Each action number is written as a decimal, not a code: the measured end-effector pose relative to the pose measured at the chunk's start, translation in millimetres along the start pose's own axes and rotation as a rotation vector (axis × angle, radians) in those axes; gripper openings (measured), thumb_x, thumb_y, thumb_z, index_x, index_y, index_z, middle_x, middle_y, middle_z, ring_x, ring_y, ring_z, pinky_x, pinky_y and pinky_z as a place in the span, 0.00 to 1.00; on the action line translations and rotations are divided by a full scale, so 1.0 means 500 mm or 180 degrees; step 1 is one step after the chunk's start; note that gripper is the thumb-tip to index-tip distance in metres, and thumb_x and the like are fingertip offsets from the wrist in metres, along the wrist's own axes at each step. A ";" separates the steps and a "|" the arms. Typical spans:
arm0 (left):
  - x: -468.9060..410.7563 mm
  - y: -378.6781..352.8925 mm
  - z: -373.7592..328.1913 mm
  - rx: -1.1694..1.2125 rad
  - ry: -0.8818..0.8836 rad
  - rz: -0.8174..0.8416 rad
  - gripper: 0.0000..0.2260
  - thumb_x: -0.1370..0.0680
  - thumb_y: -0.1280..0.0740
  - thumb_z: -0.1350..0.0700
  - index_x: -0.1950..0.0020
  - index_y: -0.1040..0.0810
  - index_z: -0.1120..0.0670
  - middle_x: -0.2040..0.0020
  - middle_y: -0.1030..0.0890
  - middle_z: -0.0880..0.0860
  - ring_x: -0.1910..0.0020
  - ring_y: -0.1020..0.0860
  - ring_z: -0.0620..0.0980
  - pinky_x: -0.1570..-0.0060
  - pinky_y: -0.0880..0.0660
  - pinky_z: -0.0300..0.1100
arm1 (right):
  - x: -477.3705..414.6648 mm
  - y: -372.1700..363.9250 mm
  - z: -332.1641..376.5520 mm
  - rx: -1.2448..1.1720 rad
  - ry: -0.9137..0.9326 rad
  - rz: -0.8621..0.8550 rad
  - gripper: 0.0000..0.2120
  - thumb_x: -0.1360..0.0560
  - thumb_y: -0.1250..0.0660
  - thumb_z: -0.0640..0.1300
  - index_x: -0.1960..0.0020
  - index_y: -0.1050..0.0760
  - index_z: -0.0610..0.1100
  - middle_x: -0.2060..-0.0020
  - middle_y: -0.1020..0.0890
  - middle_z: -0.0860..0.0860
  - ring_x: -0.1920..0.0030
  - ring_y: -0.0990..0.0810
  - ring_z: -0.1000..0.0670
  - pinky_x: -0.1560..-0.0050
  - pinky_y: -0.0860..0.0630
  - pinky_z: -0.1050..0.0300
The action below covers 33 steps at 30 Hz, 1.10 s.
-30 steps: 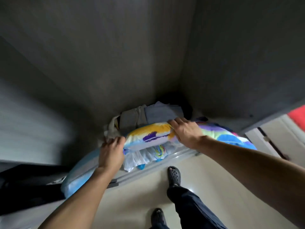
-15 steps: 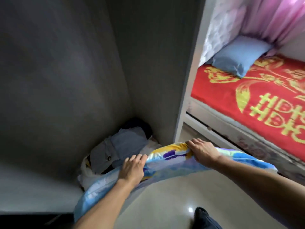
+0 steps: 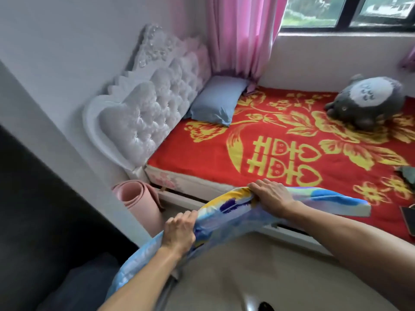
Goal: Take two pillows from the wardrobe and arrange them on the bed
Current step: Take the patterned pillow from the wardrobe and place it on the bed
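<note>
Multicoloured pillow (image 3: pixel 226 212) is held in the air over the floor beside the near edge of the bed (image 3: pixel 292 153), gripped by both hands: left hand (image 3: pixel 179 232) and right hand (image 3: pixel 271 196) are each clenched on its upper edge. A blue pillow (image 3: pixel 215 99) is seen at the far headboard corner of the bed, with a grey plush toy (image 3: pixel 363 99) near the far edge.

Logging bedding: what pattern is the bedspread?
Bedspread: red with yellow flowers and double-happiness characters; head view.

One sign can be read — the yellow double-happiness character 囍, woven large into the red blanket (image 3: pixel 280 140) on the bed, among yellow flowers. Nothing else carries readable text.
</note>
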<state>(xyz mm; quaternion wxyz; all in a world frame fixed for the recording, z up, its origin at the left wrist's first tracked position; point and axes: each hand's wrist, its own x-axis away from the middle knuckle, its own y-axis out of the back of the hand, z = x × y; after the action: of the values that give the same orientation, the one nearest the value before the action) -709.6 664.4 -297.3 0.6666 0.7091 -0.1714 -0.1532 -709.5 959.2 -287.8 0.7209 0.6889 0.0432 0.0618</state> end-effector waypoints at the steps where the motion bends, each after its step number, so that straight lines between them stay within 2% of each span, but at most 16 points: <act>1: -0.046 -0.001 -0.022 0.0060 -0.0009 -0.0017 0.10 0.31 0.30 0.56 0.51 0.24 0.53 0.57 0.19 0.52 0.57 0.21 0.56 0.62 0.26 0.47 | -0.021 0.007 -0.044 0.0000 -0.0015 -0.0022 0.15 0.23 0.40 0.46 0.36 0.32 0.49 0.45 0.23 0.49 0.45 0.25 0.46 0.49 0.29 0.50; 3: -0.125 0.010 -0.061 0.0168 -0.0026 -0.0115 0.09 0.30 0.33 0.57 0.50 0.24 0.53 0.57 0.19 0.52 0.56 0.21 0.57 0.61 0.27 0.48 | -0.057 0.027 -0.119 0.0001 -0.0039 -0.0055 0.16 0.22 0.40 0.45 0.35 0.32 0.49 0.45 0.23 0.49 0.45 0.25 0.46 0.48 0.28 0.49; 6: -0.219 0.036 -0.103 0.0239 -0.0093 -0.0167 0.09 0.34 0.32 0.63 0.55 0.23 0.55 0.62 0.19 0.54 0.62 0.20 0.59 0.67 0.26 0.48 | -0.115 0.057 -0.211 0.0116 -0.0039 -0.0127 0.16 0.23 0.41 0.45 0.36 0.32 0.50 0.45 0.23 0.49 0.45 0.25 0.46 0.49 0.28 0.49; 12: -0.407 0.060 -0.105 0.0190 -0.0118 -0.0304 0.09 0.29 0.35 0.60 0.50 0.25 0.52 0.57 0.19 0.51 0.57 0.20 0.56 0.61 0.25 0.49 | -0.254 0.089 -0.318 0.0117 -0.0028 -0.0294 0.13 0.25 0.40 0.46 0.40 0.31 0.49 0.47 0.21 0.49 0.46 0.24 0.45 0.50 0.28 0.49; 15: -0.508 0.054 -0.083 0.0179 -0.0201 -0.0301 0.08 0.30 0.33 0.60 0.52 0.25 0.52 0.59 0.19 0.51 0.59 0.20 0.55 0.64 0.24 0.48 | -0.337 0.086 -0.358 0.0152 -0.0080 -0.0248 0.13 0.25 0.40 0.46 0.40 0.31 0.50 0.47 0.21 0.50 0.45 0.24 0.45 0.50 0.28 0.50; 19: -0.678 0.035 -0.033 0.0139 -0.0301 -0.0294 0.08 0.27 0.37 0.57 0.49 0.26 0.51 0.56 0.19 0.51 0.55 0.21 0.55 0.60 0.25 0.48 | -0.473 0.076 -0.413 0.0232 -0.0179 -0.0124 0.16 0.26 0.40 0.45 0.39 0.31 0.50 0.47 0.22 0.51 0.44 0.24 0.45 0.51 0.27 0.49; 23: -0.871 0.011 0.022 0.0224 -0.0347 -0.0132 0.07 0.27 0.39 0.58 0.50 0.28 0.50 0.55 0.20 0.50 0.55 0.21 0.54 0.60 0.26 0.48 | -0.635 0.065 -0.472 0.0228 -0.0332 -0.0070 0.13 0.25 0.41 0.46 0.40 0.32 0.50 0.47 0.22 0.51 0.45 0.24 0.46 0.52 0.26 0.49; 27: -1.046 0.006 0.084 0.0248 -0.0456 0.0037 0.10 0.29 0.40 0.60 0.49 0.29 0.50 0.54 0.20 0.50 0.53 0.21 0.54 0.59 0.26 0.48 | -0.782 0.068 -0.509 0.0220 -0.0529 0.0007 0.14 0.24 0.42 0.47 0.39 0.32 0.50 0.47 0.23 0.51 0.44 0.24 0.46 0.52 0.26 0.49; 33: -1.227 0.021 0.145 0.0519 -0.0504 -0.0082 0.12 0.31 0.36 0.61 0.49 0.25 0.51 0.55 0.18 0.51 0.54 0.21 0.57 0.60 0.26 0.49 | -0.925 0.091 -0.548 0.0280 -0.0608 0.0012 0.14 0.23 0.42 0.48 0.37 0.32 0.51 0.45 0.23 0.51 0.43 0.25 0.46 0.52 0.27 0.49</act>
<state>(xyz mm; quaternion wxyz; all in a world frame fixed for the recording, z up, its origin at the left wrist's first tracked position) -1290.9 873.7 -298.5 0.5891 0.7488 -0.2263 -0.2028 -1208.4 1163.4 -265.7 0.6907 0.7228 -0.0243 -0.0047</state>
